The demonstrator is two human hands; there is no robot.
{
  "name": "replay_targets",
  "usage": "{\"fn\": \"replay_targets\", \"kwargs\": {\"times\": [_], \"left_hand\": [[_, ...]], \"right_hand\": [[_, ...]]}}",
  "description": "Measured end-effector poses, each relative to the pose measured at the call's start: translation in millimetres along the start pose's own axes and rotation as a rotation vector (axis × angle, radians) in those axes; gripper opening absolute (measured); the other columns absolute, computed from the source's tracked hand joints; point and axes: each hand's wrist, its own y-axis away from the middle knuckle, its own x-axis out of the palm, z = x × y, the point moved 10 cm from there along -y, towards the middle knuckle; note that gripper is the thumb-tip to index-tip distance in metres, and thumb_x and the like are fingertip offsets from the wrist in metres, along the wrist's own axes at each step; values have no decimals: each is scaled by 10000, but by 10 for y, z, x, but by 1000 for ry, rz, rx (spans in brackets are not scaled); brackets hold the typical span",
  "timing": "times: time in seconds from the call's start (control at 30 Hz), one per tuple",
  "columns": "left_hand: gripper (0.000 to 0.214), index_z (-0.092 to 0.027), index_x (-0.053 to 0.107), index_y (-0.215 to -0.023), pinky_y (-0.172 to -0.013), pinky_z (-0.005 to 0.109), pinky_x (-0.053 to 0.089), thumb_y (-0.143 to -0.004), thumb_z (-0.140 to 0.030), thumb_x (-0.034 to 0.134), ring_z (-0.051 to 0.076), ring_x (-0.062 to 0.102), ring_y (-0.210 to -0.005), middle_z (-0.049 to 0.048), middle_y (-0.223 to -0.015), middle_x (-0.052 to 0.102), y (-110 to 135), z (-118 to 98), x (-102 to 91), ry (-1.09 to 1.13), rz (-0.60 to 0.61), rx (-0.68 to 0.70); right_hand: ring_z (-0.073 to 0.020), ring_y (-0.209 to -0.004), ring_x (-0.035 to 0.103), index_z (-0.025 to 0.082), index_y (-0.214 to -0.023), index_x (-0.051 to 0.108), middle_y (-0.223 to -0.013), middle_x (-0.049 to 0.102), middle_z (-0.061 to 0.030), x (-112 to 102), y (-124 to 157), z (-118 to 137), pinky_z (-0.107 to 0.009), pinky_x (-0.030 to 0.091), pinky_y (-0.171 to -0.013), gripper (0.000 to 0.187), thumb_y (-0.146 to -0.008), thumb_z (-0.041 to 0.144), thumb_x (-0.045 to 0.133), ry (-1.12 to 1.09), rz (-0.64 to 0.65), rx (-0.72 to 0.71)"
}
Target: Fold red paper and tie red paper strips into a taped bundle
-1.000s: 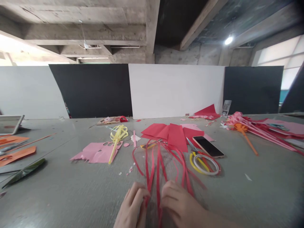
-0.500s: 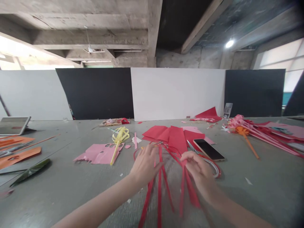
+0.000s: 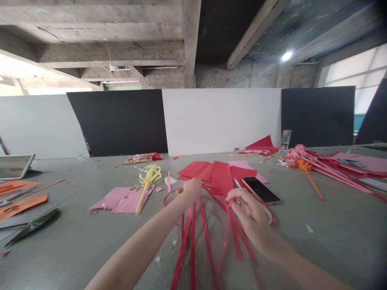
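Several long red paper strips (image 3: 192,245) fan out over the table toward me. My left hand (image 3: 193,189) is curled closed at their far ends, beside the folded red paper sheets (image 3: 222,177); whatever its fingers hold is hidden. With thumb and fingertips pinched together, my right hand (image 3: 249,209) grips one red paper strip (image 3: 225,237), which hangs down in a curve from the fingers. Red-handled scissors (image 3: 271,217) lie partly covered behind the right hand, next to a smartphone (image 3: 261,190).
Left of my hands are a pink sheet with cut holes (image 3: 121,199) and a yellow looped paper flower (image 3: 148,177). Farther left are orange sheets (image 3: 27,205) and a green leaf shape (image 3: 34,225). An orange paper flower (image 3: 310,177) and pink strips (image 3: 332,169) lie right.
My left hand has gone from spread fingers to a closed shape at the strips' far ends. My right hand has lifted a strip slightly. The view has shifted slightly.
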Motion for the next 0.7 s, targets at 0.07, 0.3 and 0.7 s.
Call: {"fn": "replay_targets", "kwargs": {"times": [0.07,0.3,0.7], "left_hand": [[256,-168,507,-1087,-765,381,461,-853,-273,500,202,541,-928,74,-1104,517,-19,86,-104,40,46,-51],[227,-134,527,-1035,-694,347,488,-855,-269,499,174,571,-825,59,-1007,558,143,47,-438,343,295,-117],[200,-103,615,-727,-563,231,465,-659,-267,708,103,563,-557,20,-651,619,755,229,-70,879,463,-182]], "right_hand": [[-198,-897,517,216,-915,504,-916,550,-52,-61,-20,13,-344,424,-763,137,-813,179,419,105,-58,-32],[-282,-1124,395,201,-1214,349,-1183,422,-118,-92,122,530,-481,368,-902,479,-760,159,497,431,-187,-440],[-301,-1177,340,174,-1191,349,-1248,349,-150,135,11,50,-487,360,-919,512,-740,309,549,505,9,-155]]}}
